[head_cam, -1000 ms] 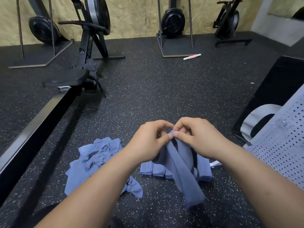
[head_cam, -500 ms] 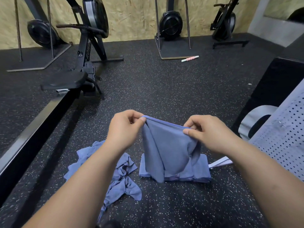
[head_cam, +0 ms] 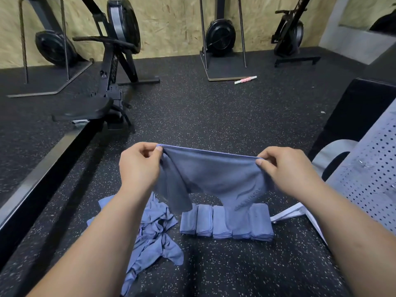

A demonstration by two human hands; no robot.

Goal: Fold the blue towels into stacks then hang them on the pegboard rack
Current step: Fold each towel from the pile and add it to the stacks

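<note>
Both hands, left hand (head_cam: 139, 168) & right hand (head_cam: 288, 170), pinched blue towel (head_cam: 211, 174) top corners, stretched betw. them, folded stack (head_cam: 227, 222) below on floor.

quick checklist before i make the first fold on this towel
1. Left hand pinches one top corner of the held towel: ok.
2. Right hand pinches the other top corner: ok.
3. Top edge taut between the hands: ok.
4. Towel hangs flat: not ok, its lower part is bunched, in front of the folded stacks.
5. Room on the pegboard rack: cannot tell.
</note>
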